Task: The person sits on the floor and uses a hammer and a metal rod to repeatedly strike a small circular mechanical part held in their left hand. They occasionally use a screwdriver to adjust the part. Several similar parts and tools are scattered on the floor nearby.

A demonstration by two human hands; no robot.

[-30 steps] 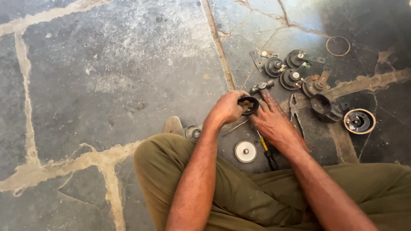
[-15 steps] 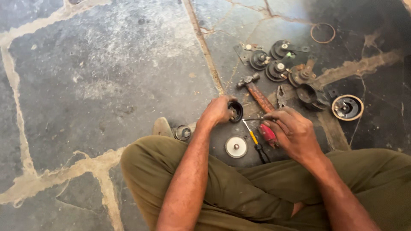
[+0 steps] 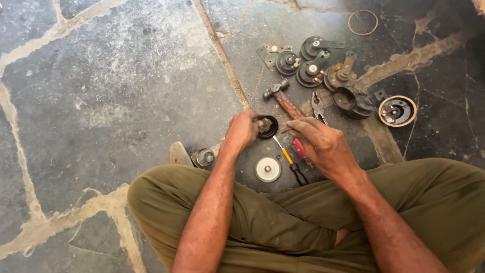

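Observation:
I sit cross-legged on a stone floor. My left hand (image 3: 242, 130) grips a small black round cup-shaped part (image 3: 268, 126) just above the floor. My right hand (image 3: 323, 144) hovers right beside it, fingers bent, tips pointing at the part. Its palm covers part of a red-handled hammer (image 3: 283, 98) and a red tool handle (image 3: 300, 149). Whether its fingers pinch anything is hidden. A yellow-and-black screwdriver (image 3: 289, 161) and a white disc (image 3: 268, 169) lie on the floor between my hands and legs.
Several black round metal parts (image 3: 313, 63) lie beyond the hammer, with pliers (image 3: 318, 107), an open round shell (image 3: 397, 111) and a thin wire ring (image 3: 362, 23). A small metal part (image 3: 203, 157) sits by my foot (image 3: 179, 153). My olive trouser legs (image 3: 283, 227) fill the foreground.
My right hand left the black part, swung right over the tools, then came back toward the part. My left hand kept holding the part throughout.

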